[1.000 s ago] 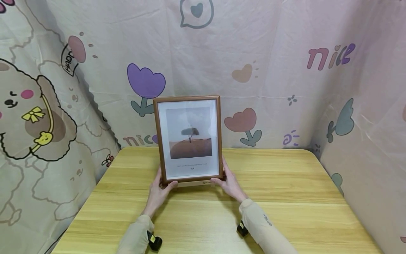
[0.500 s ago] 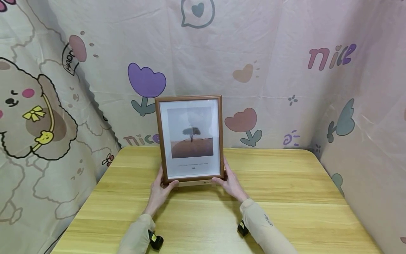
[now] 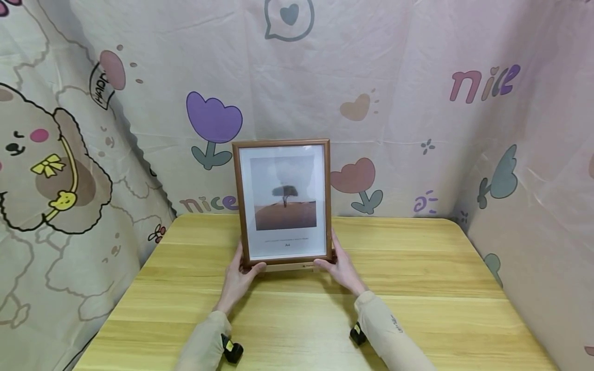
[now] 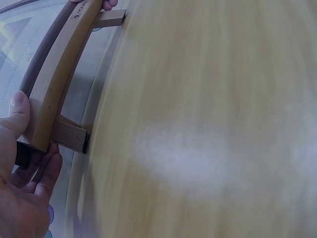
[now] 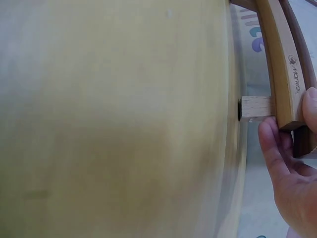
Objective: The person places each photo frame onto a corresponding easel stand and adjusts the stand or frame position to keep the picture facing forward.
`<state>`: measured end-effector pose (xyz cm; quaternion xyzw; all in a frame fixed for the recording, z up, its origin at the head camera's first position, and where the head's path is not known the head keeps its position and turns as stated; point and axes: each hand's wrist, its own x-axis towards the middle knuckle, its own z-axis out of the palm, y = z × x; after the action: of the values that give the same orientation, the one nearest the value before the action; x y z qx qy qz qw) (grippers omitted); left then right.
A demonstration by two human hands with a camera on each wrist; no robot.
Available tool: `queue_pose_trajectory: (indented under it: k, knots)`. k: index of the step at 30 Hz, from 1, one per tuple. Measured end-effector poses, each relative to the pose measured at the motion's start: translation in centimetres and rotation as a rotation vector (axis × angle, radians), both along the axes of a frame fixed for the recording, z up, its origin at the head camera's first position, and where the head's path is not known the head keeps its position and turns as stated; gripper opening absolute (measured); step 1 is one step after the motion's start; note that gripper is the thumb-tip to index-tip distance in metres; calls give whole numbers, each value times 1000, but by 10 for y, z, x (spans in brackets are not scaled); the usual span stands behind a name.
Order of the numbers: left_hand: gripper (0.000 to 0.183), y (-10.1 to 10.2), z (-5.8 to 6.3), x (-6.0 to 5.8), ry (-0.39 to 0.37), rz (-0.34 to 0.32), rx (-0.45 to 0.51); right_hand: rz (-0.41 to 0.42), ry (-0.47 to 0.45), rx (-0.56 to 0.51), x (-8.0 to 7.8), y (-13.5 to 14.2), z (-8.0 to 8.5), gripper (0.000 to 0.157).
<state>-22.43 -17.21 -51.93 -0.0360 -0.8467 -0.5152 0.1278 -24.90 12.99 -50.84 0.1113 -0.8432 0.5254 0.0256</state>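
A brown wooden picture frame [image 3: 284,201] stands upright, leaning slightly back, on a light wooden display stand [image 3: 287,267]. Behind its glazing is a print of a lone tree. My left hand [image 3: 236,281] grips the stand's left end and the frame's lower corner. The thumb lies on the front bar, and the fingers reach underneath, as the left wrist view shows. On the other end my right hand [image 3: 343,270] holds in the same way, thumb in front, fingers below and behind. The stand's short feet [image 4: 72,136] stick out underneath; whether they touch the table I cannot tell.
A light wood-grain table [image 3: 408,319] with rounded far corners spreads under the hands. Patterned cloth [image 3: 394,67] with cartoon flowers and hearts hangs behind it and on both sides. A small black device [image 3: 232,353] is strapped at the left wrist, another [image 3: 358,334] at the right.
The picture frame and stand have shifted slightly to the right, with both hands moving along. Their hold looks the same.
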Motion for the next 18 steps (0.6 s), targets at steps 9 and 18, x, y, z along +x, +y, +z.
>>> queue_pose_trajectory:
  k: [9, 18]
  knots:
    - [103, 4, 1, 0, 8, -10, 0, -8, -15, 9, 4, 3, 4, 107]
    - [103, 9, 0, -4, 6, -22, 13, -23, -25, 16, 4, 10, 4, 107]
